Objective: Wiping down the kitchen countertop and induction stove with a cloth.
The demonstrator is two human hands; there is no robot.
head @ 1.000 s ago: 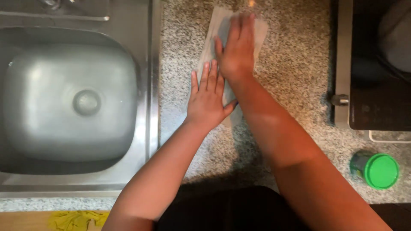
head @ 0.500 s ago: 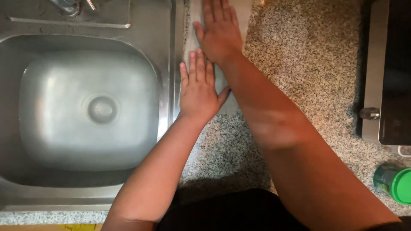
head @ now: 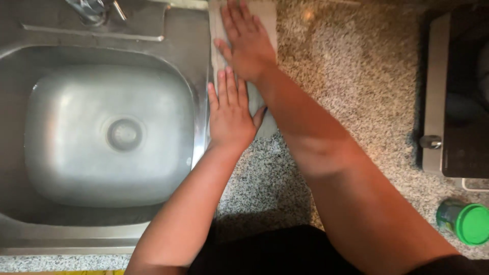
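Pale grey cloth [head: 265, 104] is lying flat on the speckled granite counter [head: 356, 102], just beside the right rim of the steel sink [head: 102, 137], and we are pressing it down with both palms. Our right hand [head: 247, 43] is lying spread on the far end of the strip, fingers straight and slightly apart, gripping nothing. Our left hand [head: 230, 114] is resting just below it on the near end, also flat with fingers together and thumb out, clamped on nothing. The two hands are nearly touching, one ahead of the other along the cloth.

We are judging the cloth already laid out and narrowed into a long strip, since only thin margins are showing around our hands. Whether it is folded in layers, we cannot tell; our hands are covering most of it. Smoothing appears to be under way, and the near end, peeking out by our left thumb, is looking the least pressed.

A faucet [head: 91, 10] is sitting at the top of the sink, a dark cooktop [head: 458, 102] is standing well to the right, and a green-lidded jar [head: 466, 221] is waiting near the counter's front edge.
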